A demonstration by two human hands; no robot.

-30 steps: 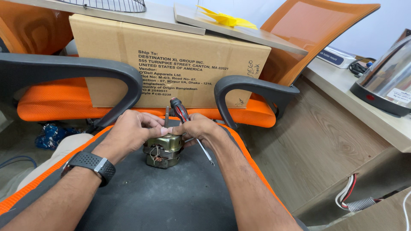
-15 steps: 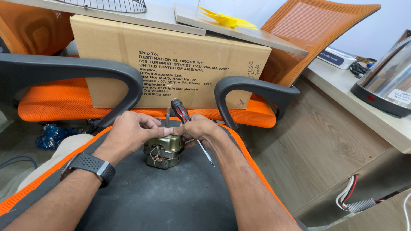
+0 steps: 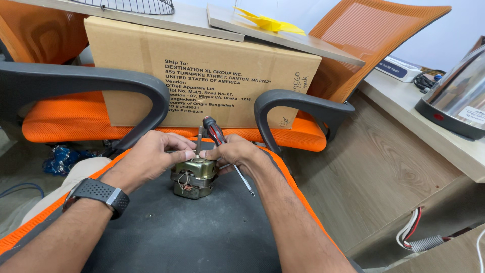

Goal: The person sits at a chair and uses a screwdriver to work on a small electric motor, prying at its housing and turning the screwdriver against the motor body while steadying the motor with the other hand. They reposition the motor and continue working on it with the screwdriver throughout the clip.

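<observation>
Together, left hand [image 3: 151,159], right hand [image 3: 237,154] on motor [image 3: 194,177].

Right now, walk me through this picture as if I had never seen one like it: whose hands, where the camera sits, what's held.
The one view comes from a camera worn on a person's head, looking down at their own bare hands. The left hand, with a black watch on its wrist, and the right hand both touch a small brass-coloured electric motor with copper windings, standing on a dark chair seat. The right hand's grip also holds a red and black screwdriver. Behind stands a cardboard box on an orange chair.
</observation>
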